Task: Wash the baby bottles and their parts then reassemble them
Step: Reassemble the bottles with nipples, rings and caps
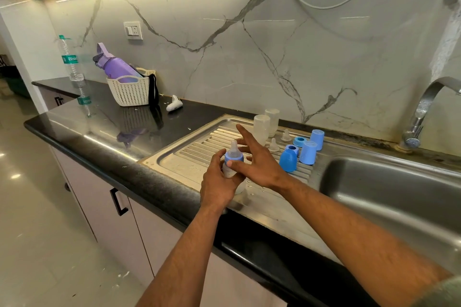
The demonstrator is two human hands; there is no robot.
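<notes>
Marble backsplash rises behind a black counter and a steel drainboard (189, 154) at centre frame. Over its near edge, the left hand (219, 182) grips a clear baby bottle (230, 169) upright. The right hand (254, 159) rests its thumb on the bottle's blue collar (234, 156), fingers spread. Blue caps (308, 152) stand right of the hands.

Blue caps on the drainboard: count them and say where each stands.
3, all right of the hands: one cap farthest back, one before it, one rounded nearest. Others may be hidden.
</notes>
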